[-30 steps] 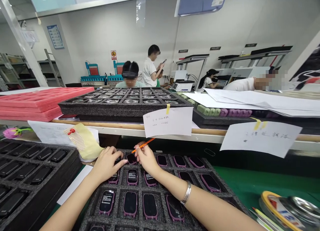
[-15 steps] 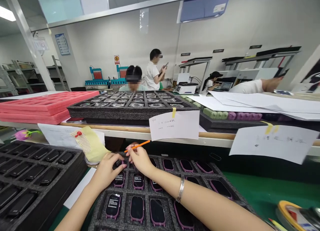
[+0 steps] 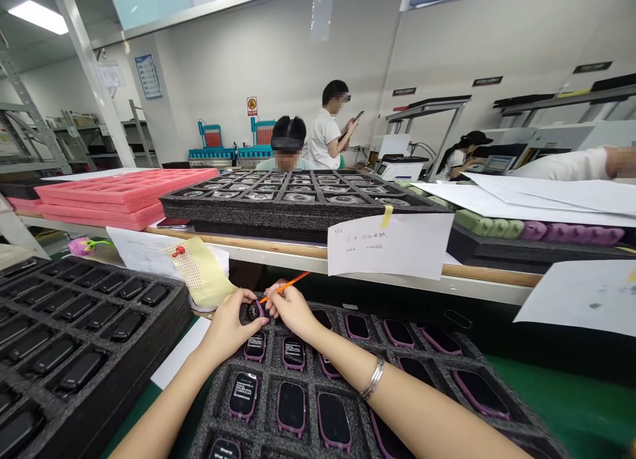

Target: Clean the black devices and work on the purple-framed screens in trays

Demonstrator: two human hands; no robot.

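A black foam tray (image 3: 311, 387) in front of me holds several purple-edged watch bodies (image 3: 293, 406) with dark screens. My left hand (image 3: 231, 326) pinches one small watch body (image 3: 254, 310) at the tray's far left corner, tilted up out of its pocket. My right hand (image 3: 292, 308) is closed on a thin orange stick (image 3: 285, 287), whose tip touches that watch. A silver bracelet (image 3: 372, 378) sits on my right wrist.
A second black tray (image 3: 74, 340) of dark devices lies at left. A shelf ahead carries pink foam trays (image 3: 114, 194), a black tray of round parts (image 3: 298, 201), taped paper notes (image 3: 390, 244) and a yellow cloth (image 3: 206, 277). Several people work behind.
The view has swung left and slightly closer. My left hand has tipped the corner watch up, and the orange stick's tip has come down onto it.
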